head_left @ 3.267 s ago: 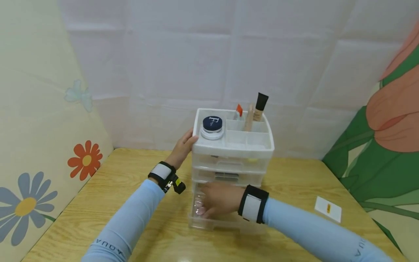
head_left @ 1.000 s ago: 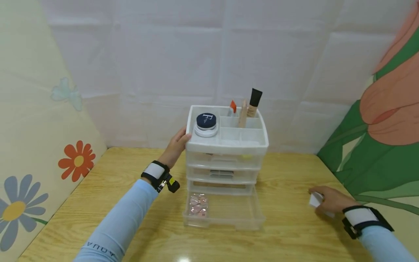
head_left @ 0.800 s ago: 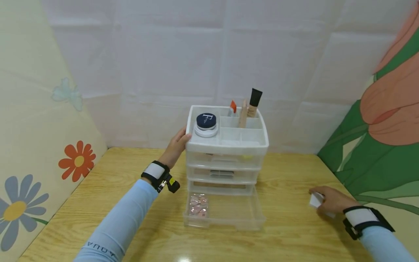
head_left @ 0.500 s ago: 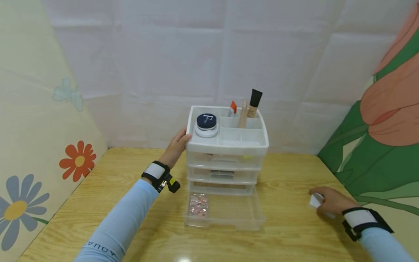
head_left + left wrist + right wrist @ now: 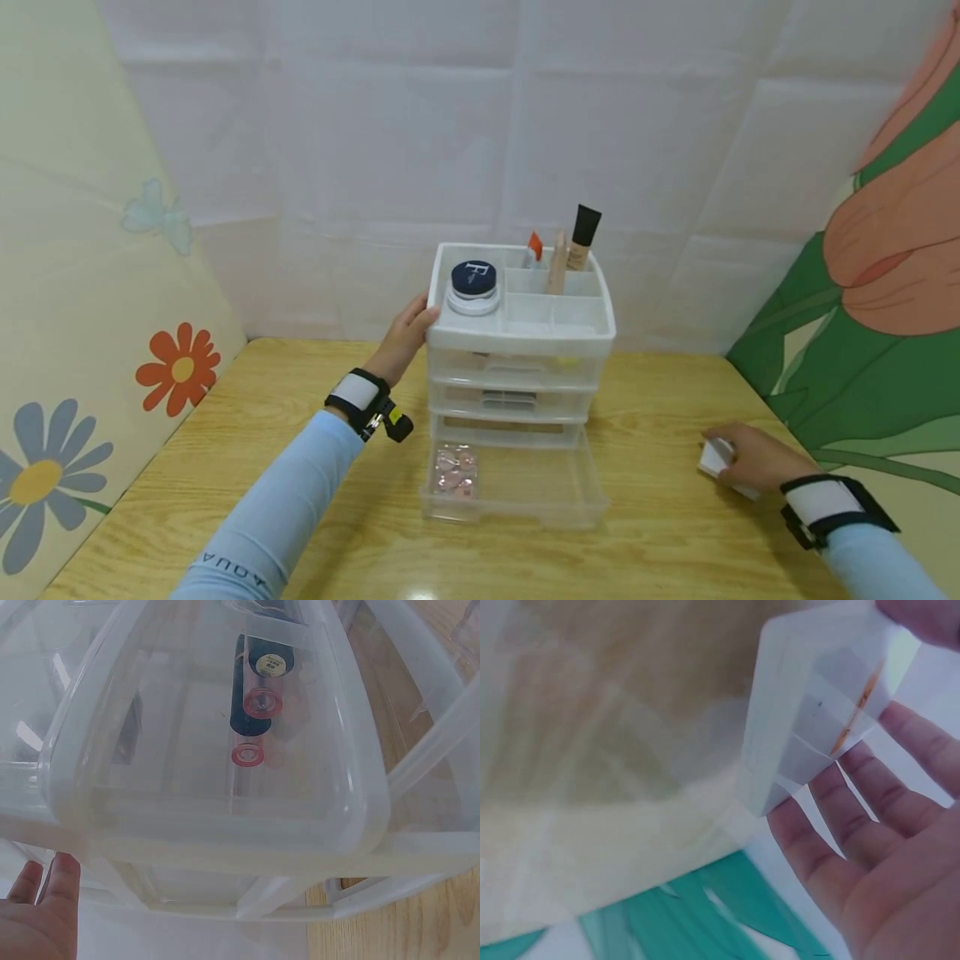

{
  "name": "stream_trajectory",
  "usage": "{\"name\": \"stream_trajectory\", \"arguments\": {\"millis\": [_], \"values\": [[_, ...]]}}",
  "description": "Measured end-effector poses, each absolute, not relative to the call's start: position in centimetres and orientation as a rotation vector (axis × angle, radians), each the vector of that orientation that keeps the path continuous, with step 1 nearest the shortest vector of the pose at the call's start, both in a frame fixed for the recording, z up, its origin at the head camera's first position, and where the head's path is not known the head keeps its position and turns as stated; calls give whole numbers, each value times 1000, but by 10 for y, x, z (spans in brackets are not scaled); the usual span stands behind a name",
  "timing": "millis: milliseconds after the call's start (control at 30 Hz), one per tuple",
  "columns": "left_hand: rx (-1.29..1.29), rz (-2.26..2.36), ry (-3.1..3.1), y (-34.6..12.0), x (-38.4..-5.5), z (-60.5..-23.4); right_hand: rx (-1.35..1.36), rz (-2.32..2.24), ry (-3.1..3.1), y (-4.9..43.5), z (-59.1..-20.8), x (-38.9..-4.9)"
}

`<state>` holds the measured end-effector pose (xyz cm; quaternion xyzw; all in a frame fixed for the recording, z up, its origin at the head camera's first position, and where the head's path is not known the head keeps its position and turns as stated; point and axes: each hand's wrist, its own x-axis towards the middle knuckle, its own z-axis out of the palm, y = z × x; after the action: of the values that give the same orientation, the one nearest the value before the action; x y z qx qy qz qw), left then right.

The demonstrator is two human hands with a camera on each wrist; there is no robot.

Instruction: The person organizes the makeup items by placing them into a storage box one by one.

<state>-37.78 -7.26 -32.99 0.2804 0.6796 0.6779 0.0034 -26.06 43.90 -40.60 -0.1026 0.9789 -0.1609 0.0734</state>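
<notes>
A white drawer organizer (image 5: 522, 342) with clear drawers stands mid-table, its bottom drawer (image 5: 532, 483) pulled out. An eyeshadow palette with pink pans (image 5: 455, 471) lies at that drawer's left. My left hand (image 5: 405, 340) rests with extended fingers against the organizer's upper left side, the thumb by the top rim. To the right, my right hand (image 5: 761, 457) grips a flat white box (image 5: 716, 457) between thumb and fingers. In the right wrist view, the white box (image 5: 817, 705) shows an orange strip of lettering and is tilted, the fingertips along its edge.
On the organizer's top sit a navy-lidded round compact (image 5: 473, 279), a black-capped foundation tube (image 5: 583, 237), a beige tube (image 5: 558, 265) and an orange-tipped item (image 5: 534, 248). Dark pink-ended tubes (image 5: 255, 697) show through a drawer wall. Behind the wooden table (image 5: 315, 467) hangs a white cloth (image 5: 360, 167).
My right hand has left the palette in the bottom drawer, moved right to the flat white box and now shifts it slightly left. My left hand stays at the organizer's side.
</notes>
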Motion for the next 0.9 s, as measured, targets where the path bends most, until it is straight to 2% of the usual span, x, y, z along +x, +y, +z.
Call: {"name": "stream_trajectory", "arguments": {"millis": [500, 900], "values": [[864, 2114, 2146, -73, -377, -329, -568, -396, 2970, 361, -344, -249], [872, 2118, 2151, -72, -378, -329, -916, -258, 2957, 298, -299, -233]]}}
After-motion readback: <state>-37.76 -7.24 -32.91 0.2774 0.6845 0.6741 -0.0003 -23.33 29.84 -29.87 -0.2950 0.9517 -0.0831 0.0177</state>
